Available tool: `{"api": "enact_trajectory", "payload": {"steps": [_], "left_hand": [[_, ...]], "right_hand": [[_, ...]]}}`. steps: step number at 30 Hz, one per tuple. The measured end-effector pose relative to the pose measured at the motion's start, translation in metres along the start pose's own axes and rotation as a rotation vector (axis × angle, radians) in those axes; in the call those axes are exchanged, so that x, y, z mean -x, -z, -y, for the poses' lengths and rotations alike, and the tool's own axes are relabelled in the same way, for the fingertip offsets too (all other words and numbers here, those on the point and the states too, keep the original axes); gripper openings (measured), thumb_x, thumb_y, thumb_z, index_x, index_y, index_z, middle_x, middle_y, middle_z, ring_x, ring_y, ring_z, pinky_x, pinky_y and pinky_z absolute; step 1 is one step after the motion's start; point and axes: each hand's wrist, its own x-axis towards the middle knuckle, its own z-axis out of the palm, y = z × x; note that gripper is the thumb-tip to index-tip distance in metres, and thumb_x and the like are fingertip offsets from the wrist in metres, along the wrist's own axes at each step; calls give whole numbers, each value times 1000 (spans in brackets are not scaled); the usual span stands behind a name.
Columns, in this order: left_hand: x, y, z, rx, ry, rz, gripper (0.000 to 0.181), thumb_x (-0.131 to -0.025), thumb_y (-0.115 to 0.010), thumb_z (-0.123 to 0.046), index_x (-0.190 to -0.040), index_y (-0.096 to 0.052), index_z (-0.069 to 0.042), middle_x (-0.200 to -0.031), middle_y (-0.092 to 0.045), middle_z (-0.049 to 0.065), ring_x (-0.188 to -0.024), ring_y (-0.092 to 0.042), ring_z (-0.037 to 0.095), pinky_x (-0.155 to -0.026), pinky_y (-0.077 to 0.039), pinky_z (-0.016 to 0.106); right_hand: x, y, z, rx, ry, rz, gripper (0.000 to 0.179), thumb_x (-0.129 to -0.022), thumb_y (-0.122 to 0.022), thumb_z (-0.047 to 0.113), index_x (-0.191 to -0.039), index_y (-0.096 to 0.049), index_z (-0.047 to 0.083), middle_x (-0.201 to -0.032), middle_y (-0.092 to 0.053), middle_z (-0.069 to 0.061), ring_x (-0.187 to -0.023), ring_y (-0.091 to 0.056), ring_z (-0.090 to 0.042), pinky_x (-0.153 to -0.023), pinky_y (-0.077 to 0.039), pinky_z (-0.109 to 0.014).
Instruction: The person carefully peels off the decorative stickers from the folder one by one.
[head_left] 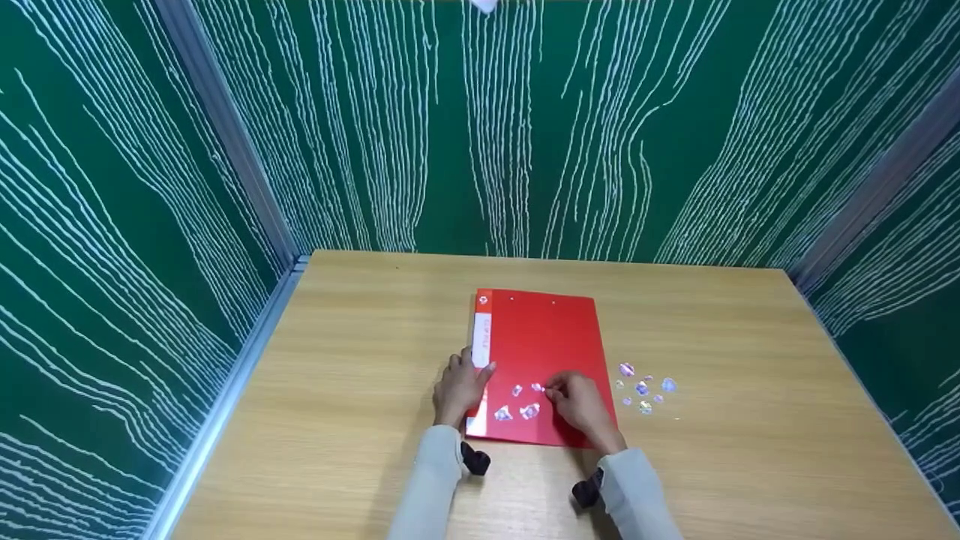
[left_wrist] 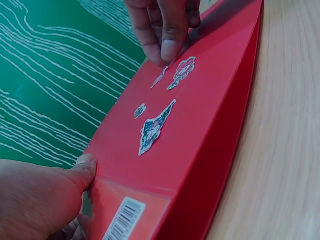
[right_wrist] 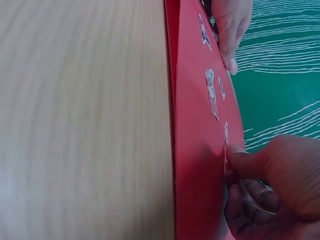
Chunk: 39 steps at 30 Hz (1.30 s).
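A red clip file folder (head_left: 544,330) lies on the table with its white-labelled spine to the left. My left hand (head_left: 459,390) grips the spine side, thumb on the cover and fingers at the outer edge. On the lower cover sit several cut-out stickers, among them a pink flower sticker (left_wrist: 182,71), a larger dark patterned sticker (left_wrist: 155,129) and a tiny leaf-like sticker (left_wrist: 140,110). My right hand (head_left: 581,405) pinches a small, narrow pinkish sticker (left_wrist: 159,77) between thumb and forefinger, against the cover. Its upper end is hidden by the fingertips.
Several loose shiny stickers (head_left: 643,388) are scattered on the wooden table (head_left: 750,360) right of the folder. Green panels (head_left: 495,150) with white wavy lines stand behind and at both sides. A barcode label (left_wrist: 124,220) shows on the folder's spine.
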Motion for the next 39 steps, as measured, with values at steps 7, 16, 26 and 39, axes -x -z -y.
{"api": "enact_trajectory", "payload": {"steps": [7, 16, 26, 39], "left_hand": [[0, 1, 0, 8, 8, 7, 67, -99, -51, -52, -152, -36, -14, -120, -55, 12, -101, -57, 25, -82, -49, 46], [1, 2, -2, 30, 16, 11, 67, -99, -52, -53, -152, -36, -15, -124, -54, 11, -105, -56, 26, -85, -48, 48], [0, 0, 2, 18, -11, -6, 67, -99, -53, -51, -151, -37, -11, -124, -54, 14, -106, -58, 28, -83, -50, 49], [1, 1, 1, 20, -16, -12, 66, -99, -52, -51, -151, -38, -11, -119, -55, 13, -98, -58, 26, -77, -50, 45]], "right_hand": [[-1, -2, 0, -8, -17, 7, 9, -91, -67, 2, -96, -74, 6, -90, -71, -6, -80, -59, -18, -76, -52, -36], [-1, -4, 1, -24, -30, 5, 6, -92, -67, 4, -94, -72, 7, -89, -70, -6, -80, -59, -18, -77, -53, -36], [-1, -10, 1, -33, -67, -7, 7, -93, -64, 5, -88, -69, 7, -83, -66, -5, -76, -55, -17, -73, -49, -31], [-1, -9, 1, -79, -131, 19, 11, -86, -62, -2, -89, -67, 7, -84, -63, -7, -77, -54, -19, -67, -43, -28]]}}
